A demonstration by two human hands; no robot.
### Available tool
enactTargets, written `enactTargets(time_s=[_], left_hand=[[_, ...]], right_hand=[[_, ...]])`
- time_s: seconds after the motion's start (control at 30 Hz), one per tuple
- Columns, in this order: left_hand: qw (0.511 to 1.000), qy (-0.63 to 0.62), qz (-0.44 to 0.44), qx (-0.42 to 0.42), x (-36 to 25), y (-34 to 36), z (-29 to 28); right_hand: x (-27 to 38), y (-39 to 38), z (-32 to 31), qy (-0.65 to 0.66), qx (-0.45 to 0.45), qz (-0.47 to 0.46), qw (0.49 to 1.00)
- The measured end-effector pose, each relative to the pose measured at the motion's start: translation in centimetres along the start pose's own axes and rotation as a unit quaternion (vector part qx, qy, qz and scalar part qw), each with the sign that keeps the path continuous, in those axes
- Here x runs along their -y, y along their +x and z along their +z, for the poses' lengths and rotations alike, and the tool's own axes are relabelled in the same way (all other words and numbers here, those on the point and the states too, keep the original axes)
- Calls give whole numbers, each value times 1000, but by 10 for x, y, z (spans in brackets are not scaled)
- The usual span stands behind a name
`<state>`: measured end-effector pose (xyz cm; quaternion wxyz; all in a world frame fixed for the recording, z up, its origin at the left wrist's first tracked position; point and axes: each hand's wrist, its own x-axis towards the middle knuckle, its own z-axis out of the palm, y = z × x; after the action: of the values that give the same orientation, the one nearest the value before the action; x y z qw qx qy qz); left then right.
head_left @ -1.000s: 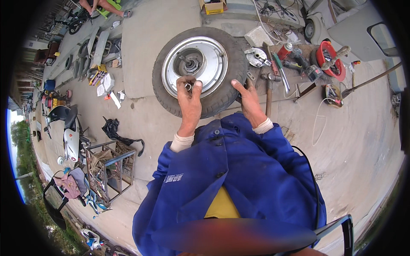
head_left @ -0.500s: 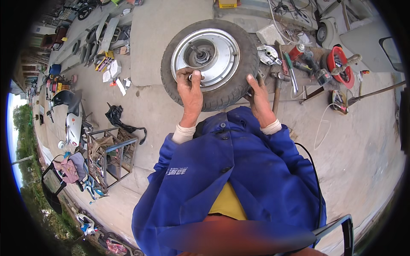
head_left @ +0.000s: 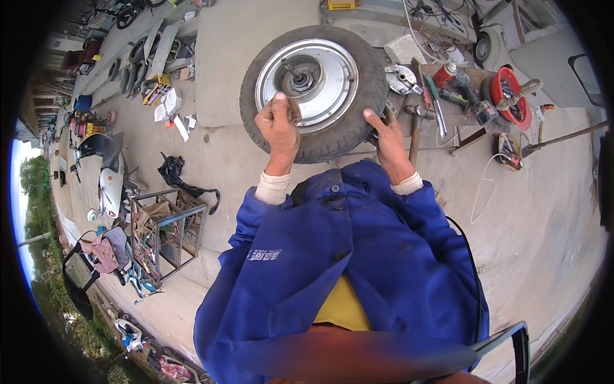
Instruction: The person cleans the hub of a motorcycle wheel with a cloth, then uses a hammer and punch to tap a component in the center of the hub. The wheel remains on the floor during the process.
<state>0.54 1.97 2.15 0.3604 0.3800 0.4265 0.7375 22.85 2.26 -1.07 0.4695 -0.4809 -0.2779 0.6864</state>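
Observation:
In front of me is a wheel (head_left: 328, 114) with a black treaded tyre and a silver metal hub; an axle (head_left: 291, 68) sticks up from its centre. My left hand (head_left: 279, 131) is over the near left part of the wheel, its fingers curled and the thumb pointing up. Whatever is in those fingers is hidden. At the near right edge of the tyre, my right hand (head_left: 390, 147) grips it, thumb on the sidewall and fingers partly out of sight.
To the right lie a hammer (head_left: 416, 131), a green-handled tool (head_left: 435, 102), a round metal brake plate (head_left: 402, 80) and a red bowl (head_left: 519, 121) of parts. A metal frame rack (head_left: 176, 221) and a black plastic bag (head_left: 173, 173) are on the left.
My left hand has shifted slightly left and up, turning so its fingers curl in more. My right hand has moved only a little along the tyre's edge.

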Motion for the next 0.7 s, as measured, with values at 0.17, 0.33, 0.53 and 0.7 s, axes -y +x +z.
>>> enactTargets(time_s=[0.17, 0.33, 0.53, 0.7], left_hand=[[983, -103, -129, 82, 1, 8, 30], [983, -91, -156, 37, 18, 7, 15], [982, -85, -169, 19, 20, 9, 16], [979, -103, -175, 26, 20, 4, 19]], right_hand=[[9, -9, 6, 6, -1, 17, 1000], [-18, -9, 8, 25, -16, -20, 999], [-20, -14, 8, 27, -8, -11, 1000], [-20, -14, 6, 22, 0, -13, 1000]])
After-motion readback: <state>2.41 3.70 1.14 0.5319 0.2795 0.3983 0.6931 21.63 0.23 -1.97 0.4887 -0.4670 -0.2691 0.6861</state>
